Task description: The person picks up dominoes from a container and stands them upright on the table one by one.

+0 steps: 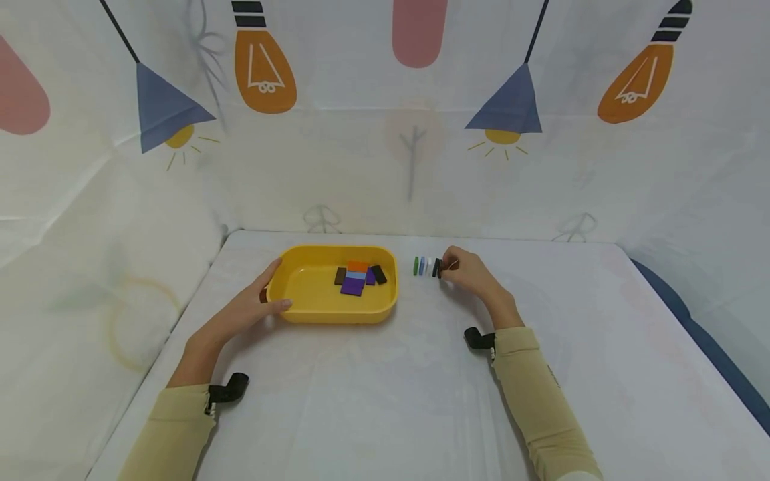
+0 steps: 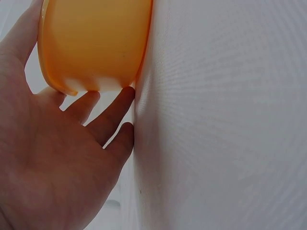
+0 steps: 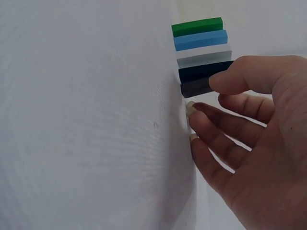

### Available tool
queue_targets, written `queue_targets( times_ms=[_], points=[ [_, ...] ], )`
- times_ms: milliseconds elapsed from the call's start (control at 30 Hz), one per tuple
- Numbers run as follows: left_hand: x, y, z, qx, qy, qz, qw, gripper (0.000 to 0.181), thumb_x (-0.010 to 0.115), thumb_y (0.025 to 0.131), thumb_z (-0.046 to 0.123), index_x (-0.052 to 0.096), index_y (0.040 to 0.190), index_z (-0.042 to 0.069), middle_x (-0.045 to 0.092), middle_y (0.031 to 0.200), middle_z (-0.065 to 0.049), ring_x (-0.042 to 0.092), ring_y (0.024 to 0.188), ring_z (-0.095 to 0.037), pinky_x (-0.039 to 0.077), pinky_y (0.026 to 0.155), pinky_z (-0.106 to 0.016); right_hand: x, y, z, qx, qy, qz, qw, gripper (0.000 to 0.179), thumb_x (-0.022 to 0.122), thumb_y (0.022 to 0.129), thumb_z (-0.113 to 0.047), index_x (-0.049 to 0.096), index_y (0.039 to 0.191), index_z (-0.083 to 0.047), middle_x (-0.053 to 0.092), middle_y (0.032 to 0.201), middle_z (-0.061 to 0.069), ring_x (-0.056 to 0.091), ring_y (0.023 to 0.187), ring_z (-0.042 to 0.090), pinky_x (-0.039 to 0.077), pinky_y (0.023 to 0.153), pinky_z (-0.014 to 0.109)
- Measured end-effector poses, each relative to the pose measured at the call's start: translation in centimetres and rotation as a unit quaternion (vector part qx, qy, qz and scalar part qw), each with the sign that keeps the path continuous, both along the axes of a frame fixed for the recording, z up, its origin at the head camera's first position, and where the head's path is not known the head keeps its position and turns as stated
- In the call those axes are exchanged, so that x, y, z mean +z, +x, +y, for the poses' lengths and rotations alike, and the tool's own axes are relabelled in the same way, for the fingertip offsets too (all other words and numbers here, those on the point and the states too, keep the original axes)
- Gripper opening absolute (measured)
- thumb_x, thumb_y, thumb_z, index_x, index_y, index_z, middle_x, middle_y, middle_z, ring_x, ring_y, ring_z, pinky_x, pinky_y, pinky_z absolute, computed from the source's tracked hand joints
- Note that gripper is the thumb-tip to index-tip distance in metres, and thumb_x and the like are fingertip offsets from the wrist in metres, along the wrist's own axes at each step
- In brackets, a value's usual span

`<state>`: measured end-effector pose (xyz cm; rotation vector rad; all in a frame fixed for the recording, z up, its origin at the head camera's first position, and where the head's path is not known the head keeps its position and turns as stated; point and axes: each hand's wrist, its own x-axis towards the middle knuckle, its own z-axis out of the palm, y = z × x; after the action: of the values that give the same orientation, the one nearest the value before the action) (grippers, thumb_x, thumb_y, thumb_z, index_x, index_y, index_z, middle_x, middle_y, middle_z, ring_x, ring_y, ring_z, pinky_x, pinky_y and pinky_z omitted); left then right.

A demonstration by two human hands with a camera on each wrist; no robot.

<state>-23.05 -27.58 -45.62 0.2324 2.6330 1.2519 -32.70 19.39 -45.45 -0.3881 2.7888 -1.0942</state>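
Observation:
My left hand [image 1: 255, 294] holds the left end of a yellow tray [image 1: 319, 317], with its thumb [image 1: 283, 305] over the rim. In the left wrist view, its other fingers [image 2: 112, 117] reach to the tray's outer wall. Right of the tray, several dominoes stand on edge in a short row: green [image 3: 197, 27], light blue [image 3: 200, 40], white [image 3: 204, 55], black [image 3: 204, 72] and dark grey [image 3: 196, 88]. My right hand [image 1: 472, 270] is at the row's right end and pinches the dark grey domino, its thumb [image 3: 240, 76] covering the near end.
Inside the tray lie loose dominoes, among them an orange one [image 1: 357, 266], a purple one [image 1: 352, 286], a brown one [image 1: 339, 276] and a black one [image 1: 379, 274]. A white-covered table [image 1: 361, 401] meets a patterned cloth wall [image 1: 361, 167] behind.

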Motion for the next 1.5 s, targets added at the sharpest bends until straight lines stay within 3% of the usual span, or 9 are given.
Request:
queue_targets(
  times_ms=[433, 767, 1500],
  points=[
    [-0.05, -0.06, 0.02, -0.003, 0.002, 0.001, 1.0, 0.098, 0.065, 0.091, 0.051, -0.006, 0.157, 0.042, 0.003, 0.169, -0.006, 0.011, 0.154, -0.036, 0.016, 0.117, -0.069, -0.14, -0.11, -0.03, 0.011, 0.004, 0.003, 0.9999, 0.039, 0.06, 0.087, -0.015, 0.057, 0.126, -0.009, 0.063, 0.119, 0.016, 0.059, 0.109, 0.031, 0.051, 0.087, 0.042],
    [-0.13, -0.01, -0.05, -0.004, 0.006, 0.0, 1.0, 0.096, 0.065, 0.092, 0.049, -0.006, 0.157, 0.044, 0.002, 0.169, -0.005, 0.01, 0.154, -0.036, 0.015, 0.117, -0.069, -0.32, -0.29, -0.07, 0.024, 0.004, 0.016, 0.9996, 0.032, 0.059, 0.09, -0.013, 0.062, 0.12, -0.003, 0.065, 0.118, 0.016, 0.061, 0.111, 0.032, 0.051, 0.092, 0.044],
    [-0.07, -0.12, -0.06, -0.002, 0.006, -0.002, 1.0, 0.098, 0.065, 0.091, 0.05, -0.007, 0.158, 0.042, 0.004, 0.169, -0.007, 0.012, 0.154, -0.037, 0.017, 0.117, -0.069, -0.64, -0.34, 0.15, 0.008, -0.004, 0.015, 0.9998, 0.03, 0.061, 0.09, -0.015, 0.063, 0.118, -0.005, 0.067, 0.119, 0.015, 0.062, 0.114, 0.033, 0.052, 0.096, 0.046]
  ],
)
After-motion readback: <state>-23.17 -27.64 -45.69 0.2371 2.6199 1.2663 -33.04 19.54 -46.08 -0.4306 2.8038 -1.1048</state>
